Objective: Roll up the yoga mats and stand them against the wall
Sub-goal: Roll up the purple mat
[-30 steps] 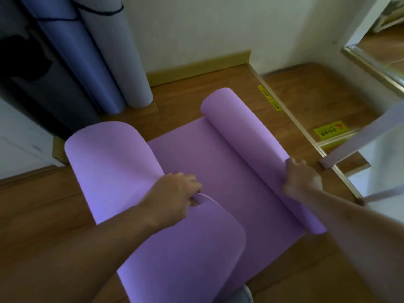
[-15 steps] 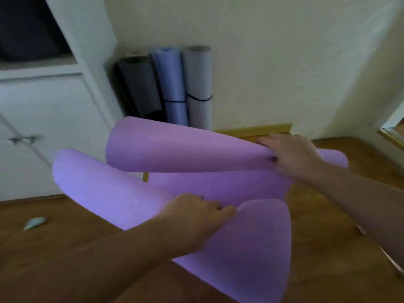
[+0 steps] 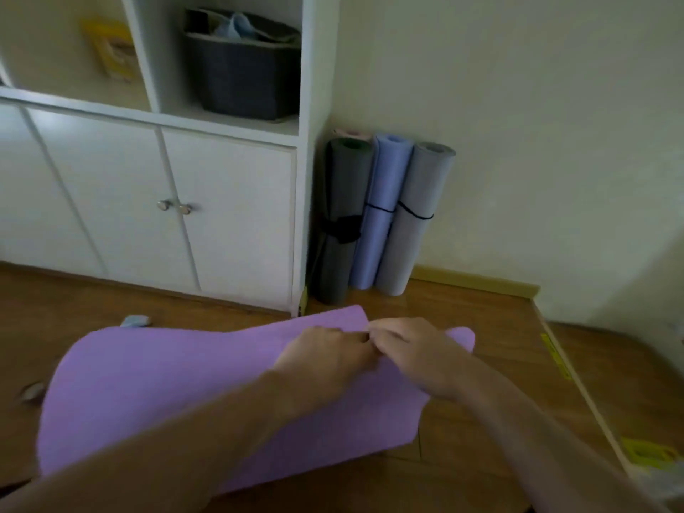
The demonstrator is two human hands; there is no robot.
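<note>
A purple yoga mat, loosely folded over itself, is held up in front of me above the wooden floor. My left hand and my right hand meet at its upper edge, both gripping the mat with curled fingers. Against the wall in the corner stand three rolled mats: a dark grey mat, a light blue mat and a pale grey mat, each tied with a black band. A pink roll peeks out behind them.
A white cabinet with double doors stands left of the rolled mats, a dark basket on its shelf. Small objects lie on the floor at left. A metal floor strip with yellow stickers runs along the right.
The mat has been lifted off the floor and its two curled ends brought together. My hands have moved toward each other and now meet at its top edge. My view has turned toward the cabinet.
</note>
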